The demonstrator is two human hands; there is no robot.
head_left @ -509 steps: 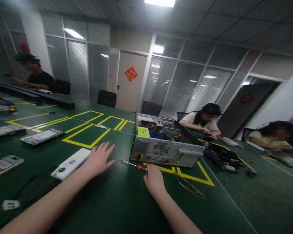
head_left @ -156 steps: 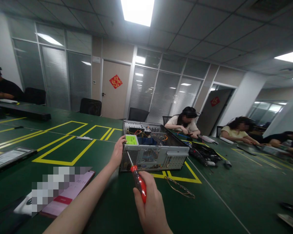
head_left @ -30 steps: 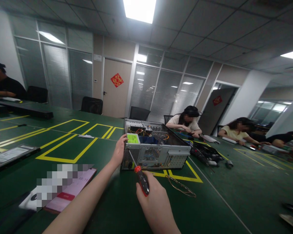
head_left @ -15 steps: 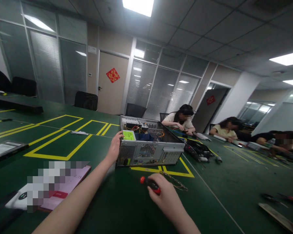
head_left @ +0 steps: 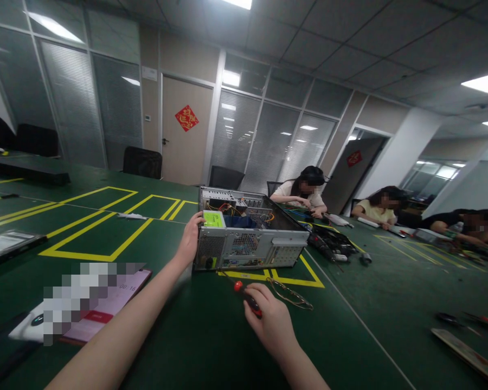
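Observation:
An open grey computer case (head_left: 252, 244) lies on its side on the green table (head_left: 195, 336), wires and a green-labelled part showing inside. My left hand (head_left: 190, 238) grips the case's near left corner. My right hand (head_left: 268, 319) is closed round the red-and-black handle of a screwdriver (head_left: 244, 292). The screwdriver lies low over the table, its thin shaft pointing left toward the case's rear panel.
A thin wire loop (head_left: 290, 292) lies right of the screwdriver. A pink paper (head_left: 109, 303) on a white device sits at my left, and a flat tray (head_left: 8, 244) farther left. Cables and tools (head_left: 333, 249) lie beyond the case. Other people sit at the far right.
My right hand has pulled the screwdriver back from the case's rear panel and lowered it toward the table. My left hand stays on the case. The view has swung a little to the right.

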